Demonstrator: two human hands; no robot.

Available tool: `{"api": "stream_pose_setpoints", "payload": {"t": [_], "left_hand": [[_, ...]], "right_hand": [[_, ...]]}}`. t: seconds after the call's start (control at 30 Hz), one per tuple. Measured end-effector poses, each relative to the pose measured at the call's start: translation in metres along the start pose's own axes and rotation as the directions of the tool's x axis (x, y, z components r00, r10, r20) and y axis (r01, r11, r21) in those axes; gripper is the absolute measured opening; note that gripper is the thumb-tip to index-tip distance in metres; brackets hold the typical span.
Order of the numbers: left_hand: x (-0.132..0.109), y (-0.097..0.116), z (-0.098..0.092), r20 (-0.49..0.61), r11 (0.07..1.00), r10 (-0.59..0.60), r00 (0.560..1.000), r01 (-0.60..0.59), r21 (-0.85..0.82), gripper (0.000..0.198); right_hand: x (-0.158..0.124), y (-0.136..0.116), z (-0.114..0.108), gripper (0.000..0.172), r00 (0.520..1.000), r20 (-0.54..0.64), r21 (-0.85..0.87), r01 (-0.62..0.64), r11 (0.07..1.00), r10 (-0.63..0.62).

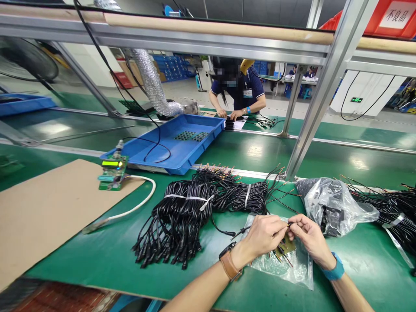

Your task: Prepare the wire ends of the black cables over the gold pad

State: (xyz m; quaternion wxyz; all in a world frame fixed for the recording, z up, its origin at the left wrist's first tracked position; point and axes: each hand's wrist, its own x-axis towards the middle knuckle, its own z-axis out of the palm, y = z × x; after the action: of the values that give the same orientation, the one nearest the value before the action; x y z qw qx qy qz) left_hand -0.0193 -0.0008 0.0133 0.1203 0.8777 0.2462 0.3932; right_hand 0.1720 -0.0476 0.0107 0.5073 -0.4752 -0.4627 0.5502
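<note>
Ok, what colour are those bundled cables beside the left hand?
The bundled cables are mostly black, clearest in the head view.

Bag (338,199) between cable bundles (185,203), circuit board (112,171) left, tray (191,164) back left

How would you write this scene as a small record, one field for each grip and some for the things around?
Left grip: pinching a small black part
Right grip: fingertips at the same part
Below grips: flat clear bag on green table
Left side: black cables bundled with white ties
Right side: bulky clear bag, dark contents
Farther left: circuit board with lit display
Beyond: blue tray; co-worker leaning forward
</note>
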Motion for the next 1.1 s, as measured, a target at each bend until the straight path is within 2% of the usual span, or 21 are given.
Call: {"api": "stream_pose_setpoints", "payload": {"t": [0.27, 0.37, 0.53, 0.7, 0.83, 0.93, 1.0, 1.1], "left_hand": [[0.001, 0.0, -0.001, 0.024, 0.999, 0.017, 1.0, -0.018, 0.044, 0.031], [0.001, -0.001, -0.001, 0.038, 0.997, 0.007, 0.999, -0.01, 0.077, 0.031], [-0.001, -0.002, 0.001, 0.052, 0.998, -0.022, 0.998, 0.018, 0.065, 0.031], [-0.004, -0.003, 0.007, 0.07, 0.994, -0.084, 0.994, 0.088, -0.063, 0.026], [-0.004, -0.004, 0.007, 0.127, 0.951, -0.201, 0.971, 0.225, -0.213, 0.015], [-0.002, -0.005, 0.001, 0.192, 0.897, -0.272, 0.943, 0.321, -0.304, 0.021], [-0.001, -0.006, -0.002, 0.203, 0.883, -0.292, 0.935, 0.345, -0.317, 0.015], [0.0, -0.008, -0.002, 0.159, 0.892, -0.291, 0.943, 0.328, -0.312, 0.004]], "right_hand": [[0.0, 0.005, -0.003, 0.036, 0.999, 0.007, -0.068, 0.046, 0.997, -0.045], [-0.001, 0.007, -0.007, 0.034, 0.995, 0.004, -0.212, 0.102, 0.972, -0.104], [-0.001, 0.007, -0.013, 0.027, 0.977, 0.07, -0.442, 0.21, 0.872, -0.199], [-0.001, 0.009, -0.01, 0.031, 0.983, 0.046, -0.412, 0.181, 0.893, -0.178], [0.0, 0.011, -0.007, 0.032, 0.982, 0.007, -0.369, 0.18, 0.912, -0.191], [0.001, 0.011, -0.007, 0.035, 0.983, -0.04, -0.346, 0.157, 0.925, -0.181], [0.001, 0.013, -0.008, 0.036, 0.985, -0.045, -0.336, 0.142, 0.931, -0.167], [0.001, 0.018, -0.01, 0.035, 0.983, -0.03, -0.366, 0.156, 0.917, -0.18]]}}
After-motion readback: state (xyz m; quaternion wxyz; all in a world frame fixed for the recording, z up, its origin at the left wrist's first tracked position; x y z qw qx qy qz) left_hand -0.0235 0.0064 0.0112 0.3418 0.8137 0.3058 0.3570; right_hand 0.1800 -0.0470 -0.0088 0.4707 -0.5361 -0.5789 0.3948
